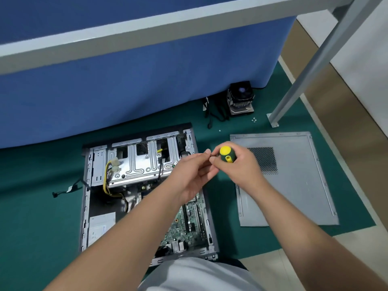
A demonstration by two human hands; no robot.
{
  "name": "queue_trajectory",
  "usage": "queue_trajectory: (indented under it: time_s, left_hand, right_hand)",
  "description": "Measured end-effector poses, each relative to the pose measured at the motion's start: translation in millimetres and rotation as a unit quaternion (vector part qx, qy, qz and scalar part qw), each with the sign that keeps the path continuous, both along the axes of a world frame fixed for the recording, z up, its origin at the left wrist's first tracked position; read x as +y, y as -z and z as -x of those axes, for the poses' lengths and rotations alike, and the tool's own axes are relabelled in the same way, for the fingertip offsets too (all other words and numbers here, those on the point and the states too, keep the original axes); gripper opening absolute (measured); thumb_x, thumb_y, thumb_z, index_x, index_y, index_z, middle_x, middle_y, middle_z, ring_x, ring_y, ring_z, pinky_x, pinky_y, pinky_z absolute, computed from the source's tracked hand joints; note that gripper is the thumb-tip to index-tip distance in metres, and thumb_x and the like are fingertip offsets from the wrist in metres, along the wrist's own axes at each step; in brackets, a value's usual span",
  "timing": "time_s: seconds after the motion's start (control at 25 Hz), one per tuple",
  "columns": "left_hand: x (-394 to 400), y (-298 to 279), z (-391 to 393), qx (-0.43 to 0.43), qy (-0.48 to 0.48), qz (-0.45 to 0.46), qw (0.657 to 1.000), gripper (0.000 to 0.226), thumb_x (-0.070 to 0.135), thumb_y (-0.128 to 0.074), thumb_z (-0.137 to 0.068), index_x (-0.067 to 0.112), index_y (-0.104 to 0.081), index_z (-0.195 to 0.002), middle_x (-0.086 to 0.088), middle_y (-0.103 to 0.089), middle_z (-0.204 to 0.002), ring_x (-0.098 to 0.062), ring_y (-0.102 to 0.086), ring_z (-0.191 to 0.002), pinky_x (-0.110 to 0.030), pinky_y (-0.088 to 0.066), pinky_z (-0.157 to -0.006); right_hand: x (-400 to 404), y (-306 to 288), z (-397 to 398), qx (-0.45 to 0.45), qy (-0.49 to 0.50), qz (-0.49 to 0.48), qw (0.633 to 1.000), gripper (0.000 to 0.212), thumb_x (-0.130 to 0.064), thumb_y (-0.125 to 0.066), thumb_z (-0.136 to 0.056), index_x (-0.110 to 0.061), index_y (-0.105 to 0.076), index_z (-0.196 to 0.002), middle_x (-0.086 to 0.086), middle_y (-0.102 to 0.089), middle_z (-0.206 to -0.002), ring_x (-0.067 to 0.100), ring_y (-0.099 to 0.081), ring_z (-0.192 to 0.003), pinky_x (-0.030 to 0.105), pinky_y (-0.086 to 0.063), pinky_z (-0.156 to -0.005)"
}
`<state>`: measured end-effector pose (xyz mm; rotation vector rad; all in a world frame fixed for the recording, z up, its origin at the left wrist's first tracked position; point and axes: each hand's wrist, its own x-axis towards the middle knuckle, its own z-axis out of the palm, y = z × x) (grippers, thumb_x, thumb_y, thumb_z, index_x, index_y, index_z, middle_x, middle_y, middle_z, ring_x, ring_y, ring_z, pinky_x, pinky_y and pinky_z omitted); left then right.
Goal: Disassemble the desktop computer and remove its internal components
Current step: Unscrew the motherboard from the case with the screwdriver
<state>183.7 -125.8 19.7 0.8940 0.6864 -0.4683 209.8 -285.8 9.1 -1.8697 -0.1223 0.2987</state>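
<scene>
The open desktop case (86,192) lies flat on the green mat, its metal drive cage (138,162) at the far end and the green motherboard (189,223) near me. My right hand (241,169) grips a screwdriver with a green and yellow handle (226,154), held above the case's right edge. My left hand (193,175) meets it, its fingertips pinching at the screwdriver's tip, which is hidden between the fingers. Whether a screw is held there cannot be told.
The removed grey side panel (289,181) lies to the right of the case. A CPU cooler with fan (240,97) and black cables (216,112) sit at the back by the blue partition (136,76). Loose screws (254,119) lie near a metal frame leg (294,89). A loose cable (67,189) trails left of the case.
</scene>
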Motion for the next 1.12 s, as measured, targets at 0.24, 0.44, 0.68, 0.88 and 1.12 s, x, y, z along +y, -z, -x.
queue_trajectory:
  time_s: [0.24, 0.44, 0.68, 0.88, 1.12]
  left_hand:
    - [-15, 9, -19, 0.005, -0.006, -0.061, 0.998, 0.012, 0.01, -0.066, -0.098, 0.0, -0.073, -0.097, -0.009, -0.073, -0.078, -0.017, -0.071, -0.072, -0.032, -0.063, -0.078]
    - [-13, 20, -45, -0.022, 0.052, -0.149, 0.987, 0.02, 0.009, -0.062, -0.099, 0.004, -0.063, -0.079, -0.007, -0.07, -0.07, -0.021, -0.072, -0.071, -0.035, -0.063, -0.078]
    - [20, 44, -90, -0.276, 0.21, -0.554, 0.757, 0.018, 0.03, -0.058, -0.098, 0.023, -0.072, -0.106, 0.013, -0.072, -0.102, -0.011, -0.065, -0.099, -0.027, -0.049, -0.091]
    - [55, 76, -126, -0.169, 0.324, -0.696, 0.618, 0.055, 0.049, -0.05, -0.1, 0.031, -0.043, -0.152, 0.006, -0.03, -0.166, -0.018, -0.013, -0.157, -0.045, -0.009, -0.125]
    - [51, 94, -117, -0.184, 0.306, -0.746, 0.562, 0.051, 0.053, -0.046, -0.1, 0.027, -0.05, -0.143, 0.008, -0.041, -0.159, -0.017, -0.023, -0.154, -0.045, -0.012, -0.12]
  right_hand:
    - [-4, 20, -13, -0.065, 0.028, 0.06, 0.996, 0.01, -0.021, -0.082, -0.083, -0.025, -0.074, -0.089, -0.011, -0.068, -0.09, 0.01, -0.066, -0.088, 0.019, -0.049, -0.078]
    - [-3, 37, -30, -0.007, 0.046, 0.051, 0.998, 0.006, -0.022, -0.08, -0.084, -0.023, -0.074, -0.087, -0.009, -0.07, -0.083, 0.009, -0.065, -0.078, 0.023, -0.051, -0.072]
    - [-25, 68, -103, 0.136, 0.122, 0.064, 0.981, 0.008, -0.029, -0.072, -0.078, -0.022, -0.073, -0.082, 0.004, -0.068, -0.068, 0.008, -0.06, -0.054, 0.025, -0.048, -0.058]
    - [-17, 118, -174, 0.153, 0.098, 0.248, 0.952, 0.014, -0.021, -0.07, -0.081, -0.009, -0.064, -0.079, 0.009, -0.065, -0.069, 0.027, -0.06, -0.071, 0.027, -0.038, -0.055]
    - [12, 154, -216, 0.15, 0.023, 0.377, 0.913, 0.012, -0.023, -0.057, -0.082, -0.017, -0.054, -0.072, 0.004, -0.064, -0.079, 0.031, -0.06, -0.076, 0.028, -0.038, -0.057]
